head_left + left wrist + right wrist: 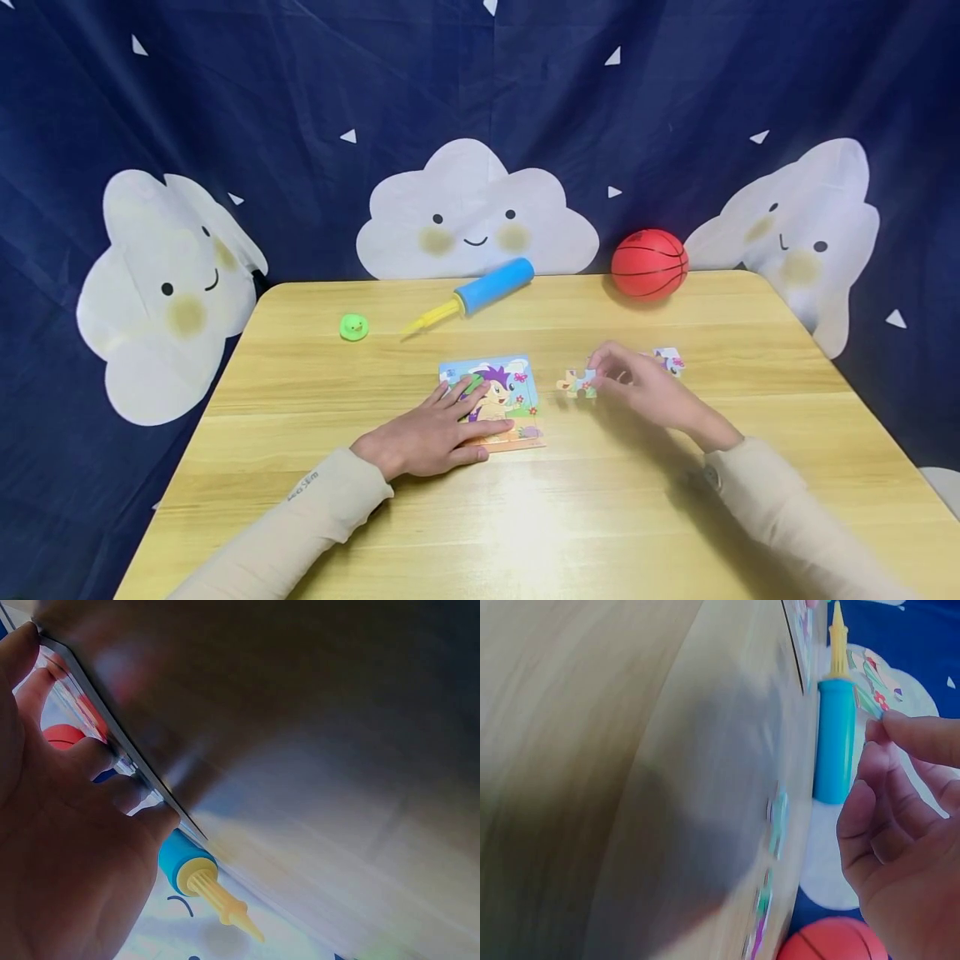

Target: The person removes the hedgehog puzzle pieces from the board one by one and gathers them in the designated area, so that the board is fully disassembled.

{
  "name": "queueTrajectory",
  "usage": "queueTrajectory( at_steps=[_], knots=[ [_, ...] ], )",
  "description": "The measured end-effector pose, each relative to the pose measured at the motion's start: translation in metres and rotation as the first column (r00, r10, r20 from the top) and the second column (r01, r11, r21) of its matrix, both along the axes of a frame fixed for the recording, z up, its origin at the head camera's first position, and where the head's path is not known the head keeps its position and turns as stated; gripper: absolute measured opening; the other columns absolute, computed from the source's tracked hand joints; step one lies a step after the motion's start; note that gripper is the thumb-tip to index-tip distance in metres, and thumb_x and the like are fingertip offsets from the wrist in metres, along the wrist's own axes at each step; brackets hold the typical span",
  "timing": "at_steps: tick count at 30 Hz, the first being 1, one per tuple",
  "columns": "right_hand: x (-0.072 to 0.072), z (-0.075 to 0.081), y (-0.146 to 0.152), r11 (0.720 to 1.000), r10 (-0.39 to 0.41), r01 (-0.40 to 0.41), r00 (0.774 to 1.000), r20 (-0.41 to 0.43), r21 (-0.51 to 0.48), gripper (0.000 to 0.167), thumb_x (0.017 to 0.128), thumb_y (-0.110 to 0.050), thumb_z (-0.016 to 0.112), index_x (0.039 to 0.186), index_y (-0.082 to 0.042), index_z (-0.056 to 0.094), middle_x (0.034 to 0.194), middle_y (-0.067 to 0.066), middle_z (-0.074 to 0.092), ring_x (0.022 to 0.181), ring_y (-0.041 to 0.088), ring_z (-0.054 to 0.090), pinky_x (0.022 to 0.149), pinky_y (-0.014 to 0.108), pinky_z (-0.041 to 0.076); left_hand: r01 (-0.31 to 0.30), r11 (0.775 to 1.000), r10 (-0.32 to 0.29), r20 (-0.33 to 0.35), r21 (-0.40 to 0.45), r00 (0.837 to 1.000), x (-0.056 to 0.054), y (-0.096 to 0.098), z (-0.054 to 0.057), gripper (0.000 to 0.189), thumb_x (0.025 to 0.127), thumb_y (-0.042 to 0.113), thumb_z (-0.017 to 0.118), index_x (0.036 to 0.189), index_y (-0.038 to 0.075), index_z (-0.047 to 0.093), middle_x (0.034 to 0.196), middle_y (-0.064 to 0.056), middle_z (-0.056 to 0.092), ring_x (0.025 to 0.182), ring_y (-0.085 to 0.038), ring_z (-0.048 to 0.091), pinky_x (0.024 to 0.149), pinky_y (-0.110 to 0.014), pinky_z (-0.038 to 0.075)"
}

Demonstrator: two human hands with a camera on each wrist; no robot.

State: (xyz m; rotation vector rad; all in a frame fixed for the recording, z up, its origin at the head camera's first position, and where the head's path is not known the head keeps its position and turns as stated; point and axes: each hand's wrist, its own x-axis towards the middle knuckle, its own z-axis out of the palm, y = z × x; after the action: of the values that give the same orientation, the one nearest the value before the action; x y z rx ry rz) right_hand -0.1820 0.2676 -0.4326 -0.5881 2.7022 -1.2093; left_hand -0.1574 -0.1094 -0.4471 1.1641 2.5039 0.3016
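Observation:
A jigsaw puzzle board (525,400) with a purple-haired cartoon animal lies near the middle of the table. My left hand (438,429) rests on it with spread fingers, covering its left and lower parts. To the right of the board, my right hand (648,387) pinches a jigsaw piece (576,384) between thumb and fingertips. The right wrist view shows that jigsaw piece (875,684) raised off the table. Beyond the right hand lies another jigsaw piece (668,361), partly hidden; the right wrist view shows loose pieces (778,821) on the tabletop.
Toward the back of the wooden table (300,400) lies a blue and yellow hand pump (495,286). A red toy basketball (649,265) sits at the back right, and a small green duck (353,327) at the back left. A dark blue curtain (300,100) hangs behind.

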Motion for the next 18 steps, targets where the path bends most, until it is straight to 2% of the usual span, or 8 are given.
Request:
queueTrajectory(
  at_steps=[5, 12, 18],
  knots=[
    [0.005, 0.002, 0.021, 1.000, 0.005, -0.006, 0.999, -0.034, -0.031, 0.012, 0.105, -0.007, 0.073, 0.112, -0.015, 0.068, 0.100, 0.000, 0.071, 0.096, 0.015, 0.068, 0.085, 0.027, 0.056, -0.002, 1.000, 0.002, 0.003, 0.001, 1.000, 0.000, 0.000, 0.000, 0.053, 0.116, 0.050, 0.046, 0.169, 0.045, 0.038, 0.185, -0.012, 0.007, 0.172, -0.039, 0.000, 0.139, -0.063, 0.007],
    [0.014, 0.007, 0.051, 0.999, -0.052, 0.052, 0.998, -0.045, -0.012, 0.013, 0.105, -0.006, 0.072, 0.114, -0.014, 0.068, 0.100, 0.002, 0.073, 0.093, 0.010, 0.067, 0.081, 0.024, 0.056, -0.001, 1.000, 0.001, 0.002, 0.000, 1.000, 0.000, 0.001, 0.001, 0.053, 0.116, 0.050, 0.046, 0.169, 0.044, 0.039, 0.185, -0.012, 0.007, 0.172, -0.039, 0.001, 0.139, -0.063, 0.008],
    [0.020, 0.008, 0.073, 0.997, -0.071, 0.070, 0.995, -0.069, -0.023, 0.015, 0.104, 0.001, 0.071, 0.115, -0.010, 0.068, 0.100, 0.004, 0.073, 0.092, 0.009, 0.067, 0.081, 0.018, 0.055, -0.001, 1.000, 0.001, -0.001, 0.000, 1.000, 0.000, 0.001, 0.001, 0.053, 0.116, 0.050, 0.047, 0.169, 0.044, 0.039, 0.185, -0.013, 0.008, 0.171, -0.040, 0.002, 0.139, -0.063, 0.008]
  ],
)
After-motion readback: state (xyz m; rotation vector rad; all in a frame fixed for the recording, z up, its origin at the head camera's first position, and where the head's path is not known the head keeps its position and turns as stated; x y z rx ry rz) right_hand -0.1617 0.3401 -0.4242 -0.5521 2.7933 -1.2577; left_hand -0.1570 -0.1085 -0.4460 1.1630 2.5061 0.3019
